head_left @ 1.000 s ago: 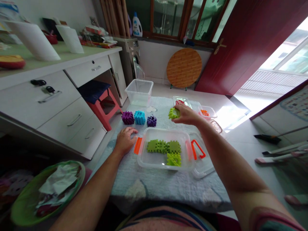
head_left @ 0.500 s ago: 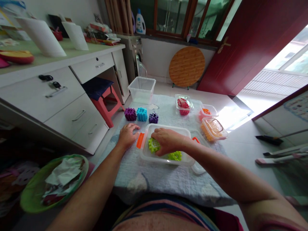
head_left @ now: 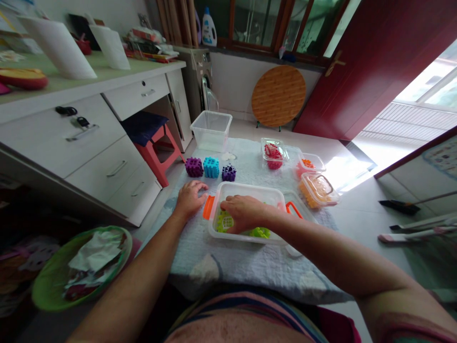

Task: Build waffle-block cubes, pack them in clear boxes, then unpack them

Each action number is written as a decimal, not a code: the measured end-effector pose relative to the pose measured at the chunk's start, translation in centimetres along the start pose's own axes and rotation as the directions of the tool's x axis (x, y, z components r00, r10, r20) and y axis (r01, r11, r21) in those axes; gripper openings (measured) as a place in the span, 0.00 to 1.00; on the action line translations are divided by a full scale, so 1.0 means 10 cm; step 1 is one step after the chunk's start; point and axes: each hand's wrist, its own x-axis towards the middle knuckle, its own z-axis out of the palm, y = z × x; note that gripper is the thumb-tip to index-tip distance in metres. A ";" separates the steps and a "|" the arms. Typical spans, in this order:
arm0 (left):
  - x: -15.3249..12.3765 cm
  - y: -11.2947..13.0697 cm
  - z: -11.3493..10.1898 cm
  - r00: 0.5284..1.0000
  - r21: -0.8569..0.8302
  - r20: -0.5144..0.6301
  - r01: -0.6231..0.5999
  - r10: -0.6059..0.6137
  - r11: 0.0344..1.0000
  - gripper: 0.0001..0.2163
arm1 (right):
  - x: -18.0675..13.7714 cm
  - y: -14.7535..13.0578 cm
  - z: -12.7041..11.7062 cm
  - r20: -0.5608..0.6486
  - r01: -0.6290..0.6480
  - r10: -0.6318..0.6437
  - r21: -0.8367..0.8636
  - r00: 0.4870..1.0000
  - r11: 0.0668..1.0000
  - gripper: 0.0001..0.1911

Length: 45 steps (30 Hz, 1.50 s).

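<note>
Inside a clear plastic container (head_left: 250, 187) with orange latches is my right hand (head_left: 243, 213), its fingers closed on a lime-green interlocking block piece (head_left: 225, 222) at the left end. Part of that piece is hidden by the fingers. More lime-green pieces (head_left: 260, 232) lie in the container under my right wrist. My left hand (head_left: 191, 197) rests palm down on the cloth, fingers apart and empty, just left of the orange latch (head_left: 209, 207). Beyond it stand a magenta-purple block cube (head_left: 193, 167), a light-blue cube (head_left: 211, 167) and a dark-purple cube (head_left: 229, 173).
A tall clear bin (head_left: 212, 131) stands at the far edge of the cloth (head_left: 246, 267). To the right are a box with red pieces (head_left: 273, 155), a tub with orange-red pieces (head_left: 309, 164) and a lidded box of orange pieces (head_left: 317, 190). A laundry basket (head_left: 50, 286) is at left.
My right hand has moved slightly left and down with the green piece, toward the container's left end. My left hand stays in place. The view has shifted slightly.
</note>
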 end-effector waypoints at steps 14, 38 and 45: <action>-0.01 0.02 -0.01 1.000 0.001 -0.010 0.002 -0.002 1.000 0.11 | -0.12 0.01 -0.04 0.015 0.065 -0.064 -0.045 0.998 0.997 0.22; -0.01 -0.02 0.02 1.000 -0.008 -0.018 -0.006 0.006 1.000 0.12 | -0.25 0.13 -0.02 -0.044 0.197 -0.193 0.138 0.980 0.971 0.19; -0.01 -0.01 0.01 1.000 0.001 -0.010 -0.016 0.016 1.000 0.12 | -0.95 0.30 -0.23 -0.517 0.027 0.217 0.424 0.828 0.905 0.13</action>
